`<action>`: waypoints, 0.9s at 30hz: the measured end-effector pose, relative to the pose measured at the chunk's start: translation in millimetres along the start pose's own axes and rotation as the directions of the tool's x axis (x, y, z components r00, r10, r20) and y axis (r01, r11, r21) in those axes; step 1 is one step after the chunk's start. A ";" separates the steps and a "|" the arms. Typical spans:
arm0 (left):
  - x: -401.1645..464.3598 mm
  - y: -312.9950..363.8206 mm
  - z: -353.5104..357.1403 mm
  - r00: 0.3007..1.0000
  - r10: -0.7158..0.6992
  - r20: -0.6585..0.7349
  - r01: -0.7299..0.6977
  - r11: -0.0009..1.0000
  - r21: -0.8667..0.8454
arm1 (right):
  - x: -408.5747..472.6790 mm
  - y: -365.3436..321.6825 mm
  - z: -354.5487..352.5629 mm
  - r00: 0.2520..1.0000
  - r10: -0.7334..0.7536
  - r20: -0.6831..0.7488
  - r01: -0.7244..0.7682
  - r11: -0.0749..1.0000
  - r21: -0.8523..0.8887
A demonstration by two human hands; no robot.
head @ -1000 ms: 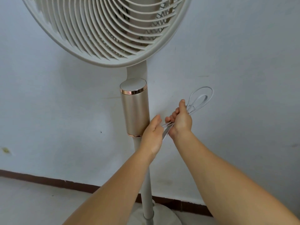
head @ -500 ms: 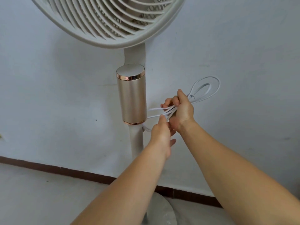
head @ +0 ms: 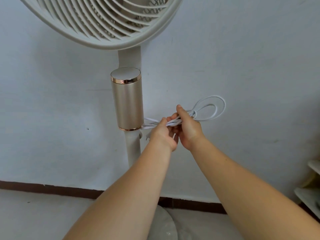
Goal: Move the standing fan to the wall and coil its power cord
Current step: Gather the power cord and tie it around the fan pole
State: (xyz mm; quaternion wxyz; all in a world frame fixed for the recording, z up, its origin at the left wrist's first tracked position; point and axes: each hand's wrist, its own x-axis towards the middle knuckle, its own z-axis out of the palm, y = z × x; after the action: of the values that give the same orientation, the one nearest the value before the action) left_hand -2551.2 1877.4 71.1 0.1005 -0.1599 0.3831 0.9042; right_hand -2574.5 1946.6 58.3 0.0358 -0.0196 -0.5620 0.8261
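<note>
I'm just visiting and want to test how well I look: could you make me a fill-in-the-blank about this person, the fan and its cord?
1. The bundled power cord is held by ____ hands.
2. The cord's free loops stick out past the right hand toward the ____ of the picture.
3. The left hand is just right of the fan's ____-coloured cylinder.
4. Behind the fan pole stands a plain ____.

Missing words: both; right; gold; wall

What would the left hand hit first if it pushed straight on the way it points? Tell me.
Probably the cord bundle it already touches, then the wall behind. The left hand points up and forward; depth is unclear.
</note>
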 end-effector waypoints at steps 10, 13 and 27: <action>21.2 -2.5 -17.8 0.995 -0.001 0.103 0.009 0.997 -0.080 | 1.5 6.0 -4.8 0.934 0.305 -0.188 -0.272 0.945 0.182; 18.5 0.4 -18.0 0.992 -0.014 0.128 0.042 0.974 -0.221 | -1.9 4.2 -6.8 0.923 0.336 -0.186 -0.324 0.942 0.093; 5.3 3.4 1.4 0.998 -0.059 -0.005 0.054 0.932 -0.359 | -81.1 -56.9 -37.1 0.984 0.041 -0.171 -0.132 0.817 -0.561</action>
State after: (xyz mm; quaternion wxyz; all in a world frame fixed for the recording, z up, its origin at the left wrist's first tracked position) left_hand -2557.5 1876.4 72.4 0.0926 -0.1937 0.2077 0.9543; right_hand -2488.8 1995.2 96.9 0.0332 -0.1176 -0.7775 0.6169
